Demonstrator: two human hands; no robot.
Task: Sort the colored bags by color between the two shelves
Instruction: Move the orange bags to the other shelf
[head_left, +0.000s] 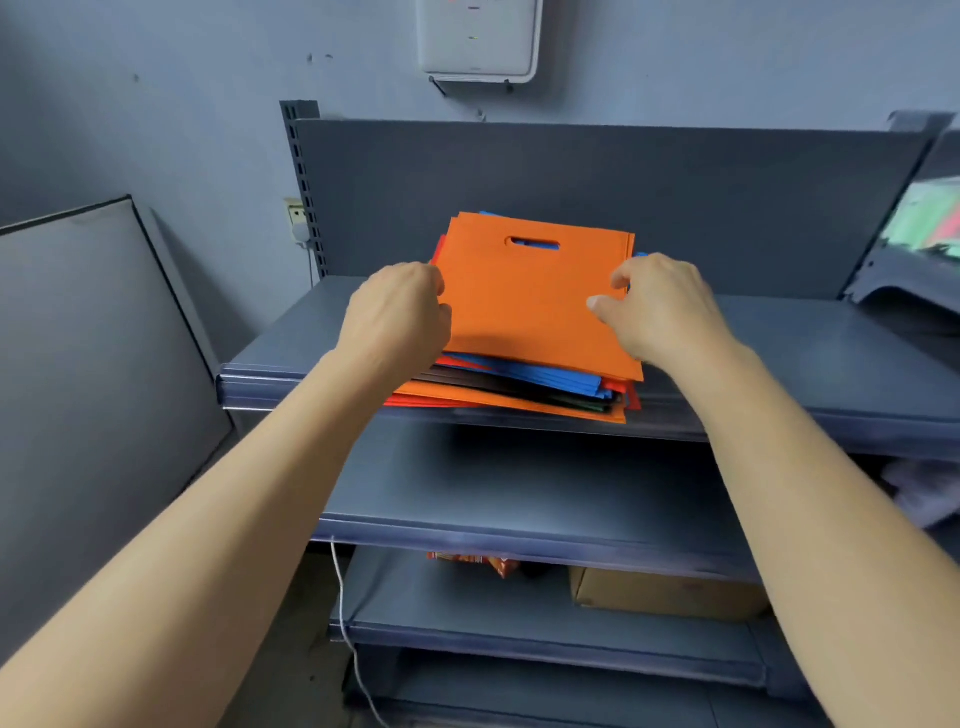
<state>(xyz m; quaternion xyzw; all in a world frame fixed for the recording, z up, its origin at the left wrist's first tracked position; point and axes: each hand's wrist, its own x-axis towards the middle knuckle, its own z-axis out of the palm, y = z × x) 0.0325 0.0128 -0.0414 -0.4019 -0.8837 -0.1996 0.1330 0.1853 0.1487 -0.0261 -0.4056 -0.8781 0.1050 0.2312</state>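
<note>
Left hand (400, 312) and right hand (665, 306) curled fingers (621, 280) round the top orange bag (530, 312) edges, likely to lift it off the mixed pile (519, 387).

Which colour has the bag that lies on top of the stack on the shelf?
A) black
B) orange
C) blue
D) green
B: the top bag of the stack is plainly orange; blue and black show only as edges of the bags under it.

orange bag (535, 306) between the fingers (621, 280) looks like matt, felty cloth; shelf (831, 332) under them is smooth painted metal
</note>
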